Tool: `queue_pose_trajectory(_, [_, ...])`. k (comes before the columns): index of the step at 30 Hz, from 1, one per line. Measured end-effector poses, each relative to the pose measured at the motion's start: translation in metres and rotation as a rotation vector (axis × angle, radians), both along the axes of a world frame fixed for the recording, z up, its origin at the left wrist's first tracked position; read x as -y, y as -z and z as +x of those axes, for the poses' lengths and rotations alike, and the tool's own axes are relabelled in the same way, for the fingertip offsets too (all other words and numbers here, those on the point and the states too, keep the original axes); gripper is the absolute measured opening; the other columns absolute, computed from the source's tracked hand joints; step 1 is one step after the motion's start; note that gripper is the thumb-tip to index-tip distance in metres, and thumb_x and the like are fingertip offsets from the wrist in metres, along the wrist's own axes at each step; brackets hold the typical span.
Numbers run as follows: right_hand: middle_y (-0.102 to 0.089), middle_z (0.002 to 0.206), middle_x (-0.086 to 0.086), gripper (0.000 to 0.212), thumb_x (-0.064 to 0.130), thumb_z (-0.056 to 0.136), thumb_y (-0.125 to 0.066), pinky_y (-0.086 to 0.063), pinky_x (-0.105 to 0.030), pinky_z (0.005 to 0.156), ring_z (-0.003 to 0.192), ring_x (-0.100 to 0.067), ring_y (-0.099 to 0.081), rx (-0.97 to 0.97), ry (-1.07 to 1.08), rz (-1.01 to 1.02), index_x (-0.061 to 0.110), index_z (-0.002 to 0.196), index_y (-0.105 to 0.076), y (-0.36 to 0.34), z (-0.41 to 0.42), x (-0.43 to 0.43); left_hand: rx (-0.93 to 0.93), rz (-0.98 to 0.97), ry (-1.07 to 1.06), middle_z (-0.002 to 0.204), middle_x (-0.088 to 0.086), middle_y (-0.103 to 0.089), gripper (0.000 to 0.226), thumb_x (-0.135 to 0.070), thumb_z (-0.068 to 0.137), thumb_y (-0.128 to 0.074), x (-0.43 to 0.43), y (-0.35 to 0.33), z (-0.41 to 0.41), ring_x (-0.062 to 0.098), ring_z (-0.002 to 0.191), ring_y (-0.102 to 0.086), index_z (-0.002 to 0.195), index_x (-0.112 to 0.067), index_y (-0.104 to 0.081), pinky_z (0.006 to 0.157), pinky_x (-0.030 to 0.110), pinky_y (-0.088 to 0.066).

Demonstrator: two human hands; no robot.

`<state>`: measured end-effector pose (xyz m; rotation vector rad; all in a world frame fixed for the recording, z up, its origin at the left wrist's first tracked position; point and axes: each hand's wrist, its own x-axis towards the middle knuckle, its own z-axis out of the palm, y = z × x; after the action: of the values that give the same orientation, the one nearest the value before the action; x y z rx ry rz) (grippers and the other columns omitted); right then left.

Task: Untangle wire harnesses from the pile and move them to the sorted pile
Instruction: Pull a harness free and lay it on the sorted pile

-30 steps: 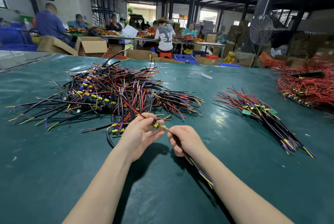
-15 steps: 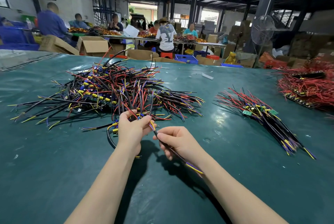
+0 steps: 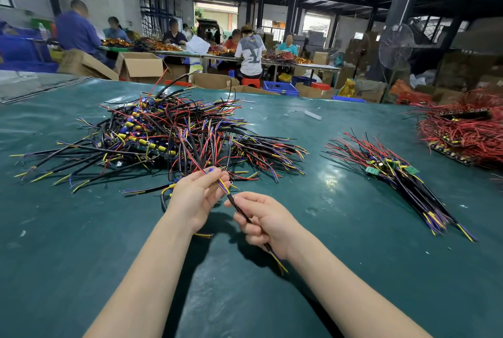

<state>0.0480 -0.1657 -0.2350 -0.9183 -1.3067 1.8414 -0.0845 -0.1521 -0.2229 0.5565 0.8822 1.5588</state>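
A big tangled pile of wire harnesses (image 3: 168,136), black, red, yellow and blue, lies at the left centre of the green table (image 3: 81,242). A smaller, aligned sorted pile (image 3: 394,174) lies to the right. My left hand (image 3: 196,196) pinches the upper end of one harness (image 3: 235,205) at the pile's near edge, where its red wires still run into the tangle. My right hand (image 3: 265,222) grips the same harness's black sheath lower down, and its yellow and blue tail sticks out below my wrist.
A heap of red wires with circuit boards (image 3: 462,130) sits at the far right edge. Cardboard boxes (image 3: 138,65) and blue crates (image 3: 280,87) stand beyond the table's far edge. Several people work at tables in the background. A standing fan (image 3: 396,46) is at right.
Both hands drew slightly back from the pile with the harness between them. My right hand slid along the black sheath, and the tail below my wrist is shorter than before.
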Motion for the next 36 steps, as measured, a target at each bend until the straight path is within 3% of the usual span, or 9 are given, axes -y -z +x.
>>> queue_pose_trajectory(6, [-0.046, 0.042, 0.007, 0.017, 0.001, 0.091, -0.049, -0.015, -0.007, 0.033, 0.029, 0.000, -0.025, 0.018, 0.083, 0.220, 0.007, 0.082, -0.063, -0.003, 0.001, 0.000, -0.028, 0.031, 0.001, 0.050, 0.000, -0.065, 0.011, 0.004, 0.090, -0.050, 0.001, -0.002, 0.004, 0.005, 0.042, -0.060, 0.086, -0.005, -0.054, 0.043, 0.011, -0.047])
queue_pose_trajectory(13, [-0.049, 0.045, 0.007, 0.018, 0.004, 0.094, -0.042, -0.023, -0.010, 0.031, 0.030, 0.000, -0.035, 0.018, -0.070, 0.118, 0.008, 0.089, -0.059, -0.004, 0.005, 0.003, 0.151, 0.134, -0.169, 0.048, 0.000, -0.064, 0.017, 0.006, 0.092, -0.046, 0.001, -0.008, -0.007, 0.008, 0.046, -0.064, 0.080, -0.005, -0.051, 0.047, 0.015, -0.051])
queue_pose_trajectory(17, [-0.046, 0.044, 0.009, 0.018, 0.003, 0.094, -0.043, -0.020, -0.009, 0.034, 0.030, 0.000, -0.031, 0.068, -0.118, 0.156, 0.006, 0.086, -0.060, -0.002, 0.002, 0.005, 0.024, 0.091, -0.233, 0.045, 0.001, -0.062, 0.018, 0.009, 0.090, -0.048, -0.001, -0.001, -0.021, 0.008, 0.043, -0.063, 0.081, -0.007, -0.046, 0.045, 0.015, -0.050])
queue_pose_trajectory(19, [-0.046, 0.045, 0.009, 0.020, 0.002, 0.093, -0.043, -0.020, -0.009, 0.034, 0.030, 0.001, -0.032, 0.052, -0.156, 0.179, 0.006, 0.087, -0.062, -0.003, 0.000, 0.006, 0.005, 0.074, -0.215, 0.053, 0.009, -0.063, 0.018, 0.011, 0.089, -0.049, -0.002, 0.001, -0.022, 0.009, 0.042, -0.062, 0.082, -0.005, -0.046, 0.044, 0.015, -0.050])
queue_pose_trajectory(21, [-0.048, 0.046, 0.009, 0.021, 0.003, 0.094, -0.042, -0.021, -0.010, 0.034, 0.031, 0.001, -0.033, 0.050, -0.184, 0.178, 0.007, 0.091, -0.062, -0.003, 0.002, 0.006, -0.032, 0.067, -0.222, 0.069, 0.015, -0.058, 0.014, 0.011, 0.088, -0.050, -0.004, 0.002, -0.021, 0.009, 0.043, -0.062, 0.091, -0.003, -0.046, 0.045, 0.016, -0.051])
queue_pose_trajectory(24, [-0.049, 0.047, 0.008, 0.022, 0.004, 0.095, -0.041, -0.025, -0.010, 0.034, 0.032, 0.001, -0.035, 0.126, -0.228, 0.147, 0.009, 0.088, -0.061, -0.002, 0.007, 0.006, -0.117, 0.071, -0.354, 0.075, 0.015, -0.055, 0.027, 0.011, 0.087, -0.052, -0.007, 0.008, -0.031, 0.009, 0.043, -0.062, 0.107, -0.004, -0.040, 0.045, 0.018, -0.052])
queue_pose_trajectory(27, [-0.045, 0.043, 0.009, 0.024, 0.007, 0.096, -0.042, -0.021, -0.009, 0.034, 0.029, 0.001, -0.030, 0.196, -0.196, 0.131, 0.007, 0.078, -0.057, -0.001, 0.009, 0.004, -0.125, 0.058, -0.467, 0.076, 0.014, -0.054, 0.030, 0.011, 0.087, -0.052, -0.009, 0.012, -0.042, 0.016, 0.051, -0.063, 0.108, -0.005, -0.040, 0.045, 0.018, -0.052])
queue_pose_trajectory(33, [-0.045, 0.038, 0.006, 0.025, 0.004, 0.093, -0.046, -0.021, -0.007, 0.031, 0.025, 0.001, -0.031, 0.057, -0.056, 0.156, 0.006, 0.072, -0.059, 0.002, 0.000, 0.007, -0.092, 0.049, -0.502, 0.074, 0.012, -0.055, 0.030, 0.011, 0.086, -0.054, -0.012, 0.012, -0.043, 0.005, 0.041, -0.061, 0.108, -0.007, -0.041, 0.045, 0.018, -0.052])
queue_pose_trajectory(36, [-0.043, 0.037, 0.006, 0.025, 0.008, 0.093, -0.047, -0.020, -0.008, 0.029, 0.024, 0.001, -0.029, 0.081, -0.047, 0.091, 0.006, 0.071, -0.060, 0.002, 0.005, 0.004, -0.181, 0.074, -0.529, 0.073, 0.011, -0.053, 0.029, 0.010, 0.086, -0.054, -0.012, 0.013, -0.043, 0.004, 0.041, -0.060, 0.105, -0.008, -0.043, 0.044, 0.017, -0.051])
